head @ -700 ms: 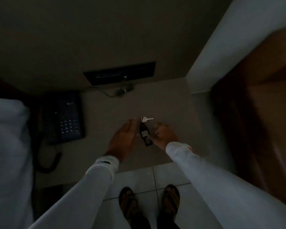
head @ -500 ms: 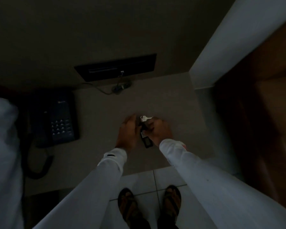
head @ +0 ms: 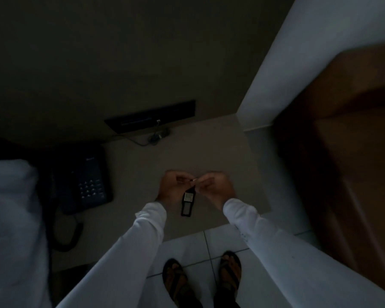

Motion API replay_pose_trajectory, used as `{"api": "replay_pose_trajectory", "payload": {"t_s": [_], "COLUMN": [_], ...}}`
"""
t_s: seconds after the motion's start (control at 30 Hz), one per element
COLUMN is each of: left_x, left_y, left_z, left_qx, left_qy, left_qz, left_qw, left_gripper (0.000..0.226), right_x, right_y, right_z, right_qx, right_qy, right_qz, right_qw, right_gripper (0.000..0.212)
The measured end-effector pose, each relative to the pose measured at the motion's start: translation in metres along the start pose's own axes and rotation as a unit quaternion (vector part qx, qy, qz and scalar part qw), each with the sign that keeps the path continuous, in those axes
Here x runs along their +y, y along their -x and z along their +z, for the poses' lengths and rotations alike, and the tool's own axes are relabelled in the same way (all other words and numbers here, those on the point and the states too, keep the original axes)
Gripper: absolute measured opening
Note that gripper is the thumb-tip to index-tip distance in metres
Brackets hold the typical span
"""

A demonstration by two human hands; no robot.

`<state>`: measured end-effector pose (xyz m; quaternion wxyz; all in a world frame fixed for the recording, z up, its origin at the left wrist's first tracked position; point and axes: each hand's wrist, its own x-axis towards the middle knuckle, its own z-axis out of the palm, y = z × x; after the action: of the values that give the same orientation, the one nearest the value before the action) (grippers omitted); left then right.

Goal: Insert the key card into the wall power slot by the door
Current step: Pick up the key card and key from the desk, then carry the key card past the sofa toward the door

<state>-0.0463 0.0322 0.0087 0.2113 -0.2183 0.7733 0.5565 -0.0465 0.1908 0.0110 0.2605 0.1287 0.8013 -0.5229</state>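
2 hands — left hand (head: 172,187), right hand (head: 216,187) — pinch the dangling key card (head: 188,202).

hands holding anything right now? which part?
Yes. Both the left hand and right hand pinch the top end of the key card tag, near its small metal key. The dark tag hangs below, untouched.

A dark key card (head: 188,202) is held above the counter (head: 220,152) between the left hand (head: 172,188) and right hand (head: 216,187), its upper end pinched by the fingers (head: 201,182). A telephone (head: 89,181) is seen at the counter's left edge, a dark wall panel (head: 151,116) behind its rear edge.
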Motion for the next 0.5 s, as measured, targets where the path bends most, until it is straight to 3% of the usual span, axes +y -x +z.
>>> {"api": "replay_pose_trajectory", "payload": {"t_s": [0.07,0.13,0.2,0.3,0.5], "left_x": [0.034,0.075,0.124,0.200,0.356], "left_y": [0.020,0.042,0.067,0.104,0.180], "left_z": [-0.013,-0.026,-0.036,-0.042,-0.015], "left_qx": [-0.002,0.000,-0.005,-0.028,-0.057], "left_qy": [-0.004,-0.021,-0.030,-0.011,-0.043], "left_qz": [0.028,0.058,0.093,0.150,0.291], "left_qw": [1.000,0.998,0.995,0.988,0.954], "left_gripper": [0.014,0.014,0.028,0.026,0.027], "right_x": [-0.023,-0.051,-0.086,-0.140,-0.217], "right_y": [0.021,0.046,0.076,0.120,0.208], "right_z": [-0.028,-0.059,-0.091,-0.140,-0.253], "right_qx": [0.018,0.033,0.040,0.060,0.193], "right_qy": [-0.003,0.063,0.143,0.225,0.360], "right_qz": [-0.017,-0.066,-0.105,-0.148,-0.200], "right_qw": [1.000,0.995,0.983,0.961,0.891], "right_gripper": [0.035,0.034,0.056,0.081,0.090]}}
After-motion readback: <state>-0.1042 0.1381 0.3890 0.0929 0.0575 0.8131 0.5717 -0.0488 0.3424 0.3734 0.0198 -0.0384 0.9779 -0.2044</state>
